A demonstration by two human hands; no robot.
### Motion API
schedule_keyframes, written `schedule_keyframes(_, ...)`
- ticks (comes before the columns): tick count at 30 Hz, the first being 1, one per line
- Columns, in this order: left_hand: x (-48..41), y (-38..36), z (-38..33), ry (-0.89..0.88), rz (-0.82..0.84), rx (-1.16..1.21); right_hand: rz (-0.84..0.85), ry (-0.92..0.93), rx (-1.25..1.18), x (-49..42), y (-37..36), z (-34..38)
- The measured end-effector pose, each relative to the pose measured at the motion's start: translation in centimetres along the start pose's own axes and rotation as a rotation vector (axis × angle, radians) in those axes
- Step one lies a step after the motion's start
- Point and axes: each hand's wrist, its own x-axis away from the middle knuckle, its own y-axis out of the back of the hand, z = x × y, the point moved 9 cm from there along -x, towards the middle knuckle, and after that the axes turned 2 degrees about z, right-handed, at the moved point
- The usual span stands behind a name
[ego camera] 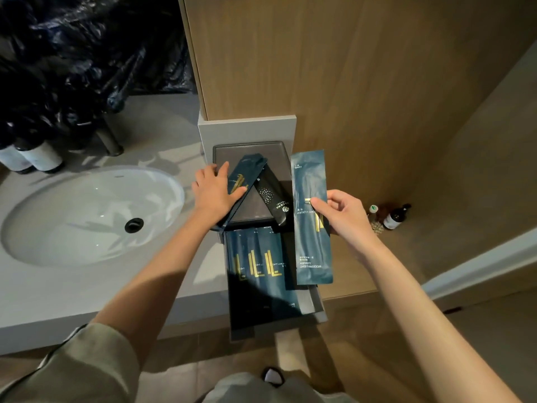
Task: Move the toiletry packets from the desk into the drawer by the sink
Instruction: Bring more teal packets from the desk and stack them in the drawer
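Pinches a long teal packet (pixel 312 222) at mid-length with the right hand (pixel 341 216), thumb on the printed face, fingers curled behind. Holds it lengthwise, near end over the right rim of the open drawer (pixel 318 305), far end just beside the dark tray (pixel 247 146). Rests the left hand (pixel 215 191) flat, fingers straight and spread at the tray's left edge, thumb lying across a second teal packet (pixel 244 173); curls round nothing. Pins that packet slantwise over the tray's left side, its near end hidden under the palm. On the tray, also slanted, a black packet (pixel 271 196), meeting the second teal packet near their far ends. Inside the drawer, just below the tray, more teal packets (pixel 255 263) side by side and overlapping. All at the right end of a grey counter (pixel 162 132), beside a white oval sink (pixel 87 216) and below a wood panel (pixel 348 68). At the counter's far left, two labelled bottles (pixel 35 158).
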Motion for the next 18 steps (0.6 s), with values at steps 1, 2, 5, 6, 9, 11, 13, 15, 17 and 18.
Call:
schedule_keyframes(1,0.7,0.7,-0.6,-0.043,-0.052,0.023,-0.002,-0.001,-0.003,0.2,0.0,0.1)
schedule_keyframes(2,1.6,1.4,-1.3,-0.089,-0.092,0.057,-0.007,-0.002,-0.011,0.4,0.0,0.2)
schedule_keyframes(5,5.1,2.7,-3.6,-0.201,-0.056,0.273,-0.001,0.001,-0.052,1.4,-0.3,0.5)
schedule_keyframes(6,6.6,2.9,-4.4,-0.216,-0.008,0.389,0.0,0.003,-0.046,1.8,-0.5,0.5)
schedule_keyframes(9,11.5,2.0,-6.1,-0.146,0.22,0.691,-0.016,-0.001,-0.11,3.0,-1.2,0.2)
schedule_keyframes(11,14.2,0.2,-6.9,-0.064,0.429,0.871,-0.019,-0.031,-0.193,3.8,-1.8,-0.1)
schedule_keyframes(13,15.9,-1.1,-6.9,-0.016,0.572,0.972,-0.01,-0.036,-0.201,4.4,-2.4,-0.2)
schedule_keyframes(15,16.7,-1.4,-6.3,-0.017,0.632,0.978,-0.003,-0.03,-0.154,4.8,-2.8,-0.2)
schedule_keyframes(17,16.8,-0.9,-5.5,-0.037,0.627,0.966,-0.004,-0.035,-0.149,5.0,-3.0,-0.4)
schedule_keyframes(18,16.6,-0.5,-5.0,-0.051,0.607,0.941,-0.019,-0.031,-0.169,5.0,-3.0,-0.5)
